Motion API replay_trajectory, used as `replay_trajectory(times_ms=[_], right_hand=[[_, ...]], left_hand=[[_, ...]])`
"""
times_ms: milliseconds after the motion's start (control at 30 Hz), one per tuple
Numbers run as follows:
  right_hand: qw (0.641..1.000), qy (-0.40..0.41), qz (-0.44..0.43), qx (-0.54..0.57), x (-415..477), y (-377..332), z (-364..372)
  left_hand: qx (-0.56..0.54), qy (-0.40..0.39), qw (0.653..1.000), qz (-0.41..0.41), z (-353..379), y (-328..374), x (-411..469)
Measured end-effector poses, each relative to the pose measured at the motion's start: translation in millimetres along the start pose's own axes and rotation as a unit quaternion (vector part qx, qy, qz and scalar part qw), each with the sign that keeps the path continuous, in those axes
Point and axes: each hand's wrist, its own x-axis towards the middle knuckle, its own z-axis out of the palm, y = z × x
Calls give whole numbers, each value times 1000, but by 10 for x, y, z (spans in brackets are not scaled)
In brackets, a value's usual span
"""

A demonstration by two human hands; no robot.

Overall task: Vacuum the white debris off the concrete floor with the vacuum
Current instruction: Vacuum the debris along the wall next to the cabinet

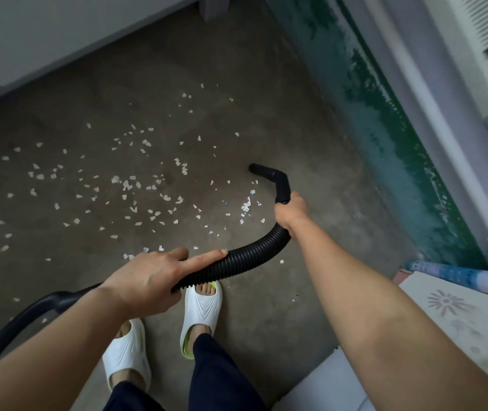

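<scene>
The vacuum's body is out of view. Only its black ribbed vacuum hose (251, 256) and bent rigid nozzle (269, 173) show. At lower left, a smooth black curved piece (29, 310) runs behind the left forearm and off the frame edge; what it is stays unclear. Whether the nozzle mouth touches the concrete floor (266, 129) cannot be told.

The hose arcs from the left hand (147, 277) up to the right hand (291, 210). Past the right hand the nozzle bends, its front length lying away from the person and pointing leftward at the white debris (136, 185), which is scattered over the floor's left and middle.

The left hand grasps the hose, forefinger laid straight along it. The right hand is clenched round the nozzle's rear end. White slippers (201, 315) stand beneath the hose.
</scene>
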Motion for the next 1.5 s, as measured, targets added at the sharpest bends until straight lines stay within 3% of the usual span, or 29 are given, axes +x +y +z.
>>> replay_trajectory(times_ms=[233, 400, 667, 833, 967, 1100, 1367, 1500], right_hand=[[999, -32, 10, -18, -259, 342, 73], [997, -40, 56, 28, -523, 709, 220], [988, 17, 93, 125, -1043, 1126, 648], [930, 61, 179, 315, -1244, 1363, 746], [865, 75, 260, 423, -1380, 1658, 729], [861, 114, 296, 398, -1562, 2044, 771], [854, 79, 391, 334, -1947, 2924, 1020], [873, 69, 375, 303, -1993, 3101, 1105]], left_hand=[[-31, -31, 999, 22, 124, 10, -149], [-40, -53, 997, 49, 277, 7, -339], [4, -63, 993, 98, 483, -142, -857], [43, -51, 987, 145, 538, -153, -1002], [48, -93, 975, 194, 678, -13, -1025], [57, -108, 970, 210, 837, 108, -982], [119, -170, 945, 252, 1122, 413, -798], [127, -193, 938, 260, 1268, 464, -835]])
